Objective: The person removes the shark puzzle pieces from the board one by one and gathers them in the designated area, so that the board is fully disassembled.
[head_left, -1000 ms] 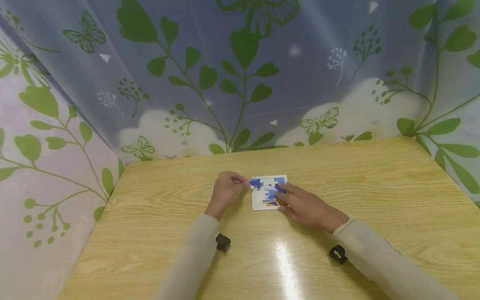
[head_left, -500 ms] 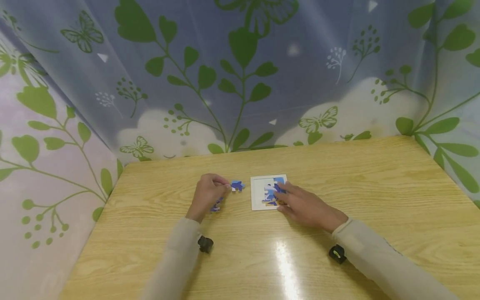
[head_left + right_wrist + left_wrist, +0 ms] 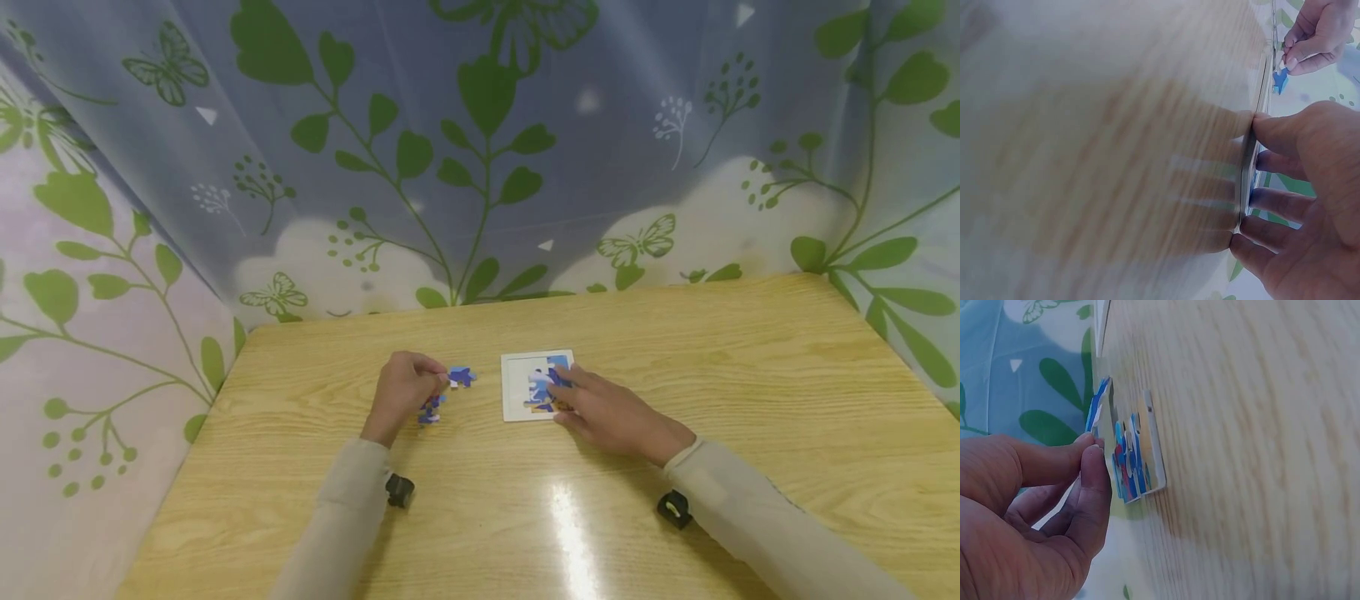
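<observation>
Between thumb and index finger, my left hand pinches a blue jigsaw piece, held up off the table. Just below it lies a small pile of jigsaw pieces, partly hidden by the hand in the head view. To the right is a white-framed puzzle board with blue and orange pieces fitted in its right part and a bare left side. My right hand rests on the board's right side, fingers spread over the pieces. Its thumb touches the near edge in the right wrist view.
Everything lies on a light wooden table. A curtain printed with green leaves and butterflies hangs along its back edge and sides. Black wrist cameras sit on both cuffs, over beige sleeves.
My left hand has drawn the blue jigsaw piece leftward, off the puzzle board's upper left corner and over beside the pile. The right hand has stayed on the board.
</observation>
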The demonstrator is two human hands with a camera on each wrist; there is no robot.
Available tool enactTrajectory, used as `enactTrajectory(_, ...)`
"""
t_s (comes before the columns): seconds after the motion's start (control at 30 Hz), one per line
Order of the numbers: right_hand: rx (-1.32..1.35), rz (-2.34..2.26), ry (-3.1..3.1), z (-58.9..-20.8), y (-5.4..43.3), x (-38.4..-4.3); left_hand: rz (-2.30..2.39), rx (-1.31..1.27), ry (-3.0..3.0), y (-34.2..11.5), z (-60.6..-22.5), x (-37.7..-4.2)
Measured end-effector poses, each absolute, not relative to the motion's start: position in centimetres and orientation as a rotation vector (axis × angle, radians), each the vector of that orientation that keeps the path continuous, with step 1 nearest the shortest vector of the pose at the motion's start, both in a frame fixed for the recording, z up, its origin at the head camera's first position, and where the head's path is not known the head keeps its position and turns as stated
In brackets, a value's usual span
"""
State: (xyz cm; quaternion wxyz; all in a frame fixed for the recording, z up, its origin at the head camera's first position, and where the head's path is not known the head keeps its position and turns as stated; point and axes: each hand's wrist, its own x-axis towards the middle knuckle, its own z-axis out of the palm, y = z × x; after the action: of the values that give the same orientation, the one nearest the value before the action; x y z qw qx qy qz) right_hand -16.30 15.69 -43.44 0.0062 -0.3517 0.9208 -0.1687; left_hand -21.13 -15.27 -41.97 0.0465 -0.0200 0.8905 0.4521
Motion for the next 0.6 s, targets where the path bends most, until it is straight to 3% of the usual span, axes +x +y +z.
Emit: enactTrajectory(0.6, -1.127, -0.511, 2.892, -43.6, 15.7, -16.4, 1.193, -0.003, 2.883, -14.1, -41.7, -21.3)
